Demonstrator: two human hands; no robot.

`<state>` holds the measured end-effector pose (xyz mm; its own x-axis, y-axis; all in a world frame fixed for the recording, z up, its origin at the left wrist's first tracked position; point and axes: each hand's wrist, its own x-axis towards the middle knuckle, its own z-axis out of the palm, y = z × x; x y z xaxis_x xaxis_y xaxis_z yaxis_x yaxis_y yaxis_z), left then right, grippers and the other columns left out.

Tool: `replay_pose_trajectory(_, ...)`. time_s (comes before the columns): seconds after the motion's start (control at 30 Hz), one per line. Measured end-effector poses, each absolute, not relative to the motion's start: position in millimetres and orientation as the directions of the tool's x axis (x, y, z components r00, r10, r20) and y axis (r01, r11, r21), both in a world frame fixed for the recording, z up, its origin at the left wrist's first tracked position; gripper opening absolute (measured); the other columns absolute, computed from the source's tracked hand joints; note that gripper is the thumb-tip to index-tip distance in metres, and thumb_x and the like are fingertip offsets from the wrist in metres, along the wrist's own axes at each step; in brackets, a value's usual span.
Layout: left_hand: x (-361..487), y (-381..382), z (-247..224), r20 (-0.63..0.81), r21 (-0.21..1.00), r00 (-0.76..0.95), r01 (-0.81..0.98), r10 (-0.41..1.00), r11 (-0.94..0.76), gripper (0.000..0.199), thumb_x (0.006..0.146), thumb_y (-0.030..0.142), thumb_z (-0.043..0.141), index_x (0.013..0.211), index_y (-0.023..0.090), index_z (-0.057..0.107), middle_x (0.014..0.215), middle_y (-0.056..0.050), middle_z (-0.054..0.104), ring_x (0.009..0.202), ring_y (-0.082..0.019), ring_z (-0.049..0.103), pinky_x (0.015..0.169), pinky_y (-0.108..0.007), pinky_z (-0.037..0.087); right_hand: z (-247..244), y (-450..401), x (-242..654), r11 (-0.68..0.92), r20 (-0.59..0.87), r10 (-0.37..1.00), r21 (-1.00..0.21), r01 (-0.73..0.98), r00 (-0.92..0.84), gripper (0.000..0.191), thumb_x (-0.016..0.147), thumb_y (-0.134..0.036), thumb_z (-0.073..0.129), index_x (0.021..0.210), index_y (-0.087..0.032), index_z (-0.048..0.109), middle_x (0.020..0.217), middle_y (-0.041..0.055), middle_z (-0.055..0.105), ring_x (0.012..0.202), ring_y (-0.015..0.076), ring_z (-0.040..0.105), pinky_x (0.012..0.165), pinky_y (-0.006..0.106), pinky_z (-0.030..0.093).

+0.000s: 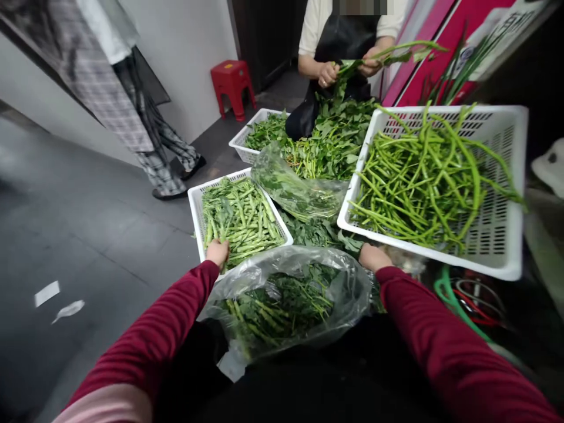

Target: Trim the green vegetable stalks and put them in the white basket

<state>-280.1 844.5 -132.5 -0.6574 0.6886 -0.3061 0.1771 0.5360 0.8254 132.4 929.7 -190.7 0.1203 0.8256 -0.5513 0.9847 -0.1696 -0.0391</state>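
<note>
My left hand (217, 253) is closed at the near left part of a white basket (194, 207) of cut green stems (247, 217); something leafy shows at its fingers, but the exact grip is unclear. On the right, my right hand (373, 257) is closed round leafy greens (351, 242), below the near edge of a larger white basket (423, 248) of long green beans (423, 182). Between my forearms, an open clear plastic bag (352, 276) holds leafy stalks (282, 305). Another clear bag (295, 188) of greens lies beyond it.
A seated person (339, 47) across from me holds a leafy stem, behind a heap of greens (339, 135) and a third white basket (240, 141). Someone in checked trousers (163, 141) stands at the left. A red stool (233, 85) is by the wall; a green hose (449, 294) lies right.
</note>
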Motion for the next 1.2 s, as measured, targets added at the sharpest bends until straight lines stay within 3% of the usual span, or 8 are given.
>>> replay_pose_trajectory(0.17, -238, 793, -107, -0.413, 0.864, -0.446, 0.085, 0.794, 0.496, 0.015, 0.074, 0.029, 0.054, 0.074, 0.014, 0.050, 0.056, 0.003, 0.050, 0.038, -0.006, 0.042, 0.035, -0.019, 0.035, -193, 944, 105, -0.103, -0.447, 0.894, -0.228, 0.968, -0.011, 0.061, 0.072, -0.018, 0.054, 0.126, 0.001, 0.033, 0.112, 0.0267, 0.052, 0.102, 0.0290, 0.052, 0.084, 0.035, 0.040)
replay_pose_trajectory(0.33, -181, 728, -79, -0.367, 0.928, -0.282, -0.051, 0.886, 0.369, 0.024, 0.071, 0.032, 0.053, 0.089, 0.017, 0.050, 0.056, 0.006, 0.046, 0.037, -0.006, 0.039, 0.033, -0.017, 0.032, -143, 914, 61, 0.123, -0.243, 0.929, -0.508, 0.852, -0.279, 0.036, 0.075, -0.022, 0.053, 0.110, -0.014, 0.054, 0.107, 0.0121, 0.059, 0.097, 0.0207, 0.054, 0.082, 0.027, 0.040)
replay_pose_trajectory(0.47, -145, 695, -71, -0.368, 0.930, -0.230, -0.077, 0.901, 0.360, 0.024, 0.070, 0.028, 0.054, 0.091, 0.017, 0.051, 0.052, 0.006, 0.045, 0.036, -0.007, 0.039, 0.034, -0.019, 0.032, -91, 833, 21, -0.160, -0.264, 0.872, -0.950, 0.269, -0.413, 0.037, 0.075, -0.044, 0.052, 0.101, -0.018, 0.053, 0.072, 0.0009, 0.060, 0.049, 0.0097, 0.050, 0.043, 0.020, 0.037)
replay_pose_trajectory(0.6, -126, 676, -70, -0.291, 0.957, -0.203, -0.056, 0.935, 0.286, 0.022, 0.066, 0.022, 0.059, 0.088, 0.018, 0.058, 0.063, 0.001, 0.054, 0.046, -0.008, 0.046, 0.040, -0.018, 0.036, -65, 759, -5, -0.412, -0.310, 0.841, -0.898, -0.155, -0.443, 0.031, 0.069, -0.045, 0.061, 0.072, -0.018, 0.045, 0.046, -0.0090, 0.042, 0.035, 0.0045, 0.033, 0.033, 0.016, 0.022)
replay_pose_trajectory(0.8, -108, 657, -73, -0.332, 0.927, -0.202, -0.251, 0.921, 0.279, 0.023, 0.065, 0.029, 0.062, 0.082, 0.015, 0.055, 0.051, 0.005, 0.047, 0.036, -0.005, 0.037, 0.034, -0.018, 0.026, -64, 721, -16, -0.304, -0.301, 0.950, -0.843, -0.443, -0.079, 0.033, 0.061, -0.037, 0.069, 0.067, -0.018, 0.043, 0.053, -0.0057, 0.050, 0.047, 0.0067, 0.047, 0.046, 0.019, 0.040)
replay_pose_trajectory(0.9, -105, 651, -71, -0.349, 0.875, -0.146, -0.406, 0.926, 0.265, 0.029, 0.064, 0.035, 0.063, 0.082, 0.015, 0.052, 0.058, 0.004, 0.049, 0.036, -0.004, 0.038, 0.032, -0.017, 0.025, -62, 710, -21, -0.223, -0.267, 0.963, -0.878, -0.423, 0.046, 0.031, 0.060, -0.037, 0.070, 0.068, -0.018, 0.046, 0.056, -0.0044, 0.052, 0.048, 0.0086, 0.049, 0.048, 0.022, 0.041)
replay_pose_trajectory(1.07, -111, 645, -64, -0.339, 0.809, -0.063, -0.528, 0.939, 0.257, 0.032, 0.063, 0.037, 0.066, 0.077, 0.014, 0.050, 0.060, 0.004, 0.048, 0.037, -0.004, 0.039, 0.031, -0.016, 0.027, -59, 697, -23, -0.053, -0.055, 0.998, -0.997, -0.061, 0.022, 0.029, 0.070, -0.039, 0.060, 0.052, -0.019, 0.048, 0.044, -0.0017, 0.049, 0.043, 0.0114, 0.046, 0.049, 0.026, 0.039)
replay_pose_trajectory(1.2, -113, 641, -63, -0.380, 0.767, -0.056, -0.577, 0.923, 0.281, 0.031, 0.061, 0.035, 0.067, 0.074, 0.014, 0.049, 0.059, 0.004, 0.048, 0.036, -0.004, 0.038, 0.030, -0.016, 0.026, -61, 700, -29, -0.142, -0.173, 0.982, -0.939, -0.314, 0.073, 0.029, 0.062, -0.036, 0.067, 0.054, -0.019, 0.045, 0.043, -0.0049, 0.044, 0.039, 0.0091, 0.041, 0.043, 0.024, 0.034)
